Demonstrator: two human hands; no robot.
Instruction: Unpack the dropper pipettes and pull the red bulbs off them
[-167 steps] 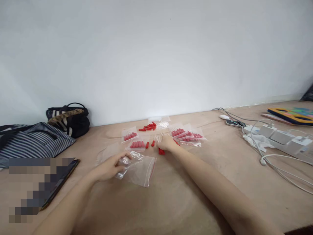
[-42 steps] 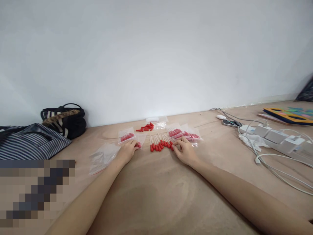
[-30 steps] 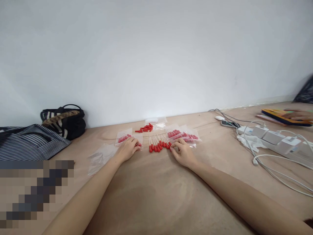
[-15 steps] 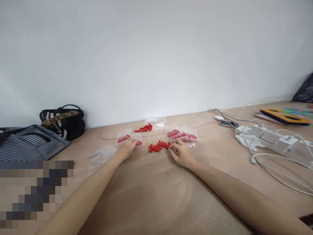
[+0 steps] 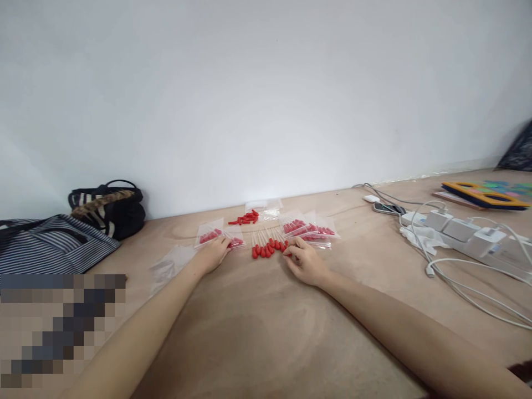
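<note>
Red-headed sticks (image 5: 268, 249) lie in an uneven row on the brown tabletop (image 5: 253, 321), heads toward the person. With that row as the dial's centre and 12 toward the wall (image 5: 266, 111), the right hand (image 5: 306, 262) sits at 4 o'clock, thumb and forefinger drawn together at the rightmost head; I cannot tell whether they pinch it or merely touch. At 9 o'clock the left hand (image 5: 214, 255) rests, fingers curled, against the filled bags (image 5: 210, 233); whether it grips any is unclear. Loose red pieces (image 5: 246, 218) lie at 11 o'clock, more filled packets (image 5: 313, 229) at 2. For handling this row well, I would favour light sideways fingertip pressure low on each head, since rounded heads probably roll, and sticks this close could easily cross
</note>
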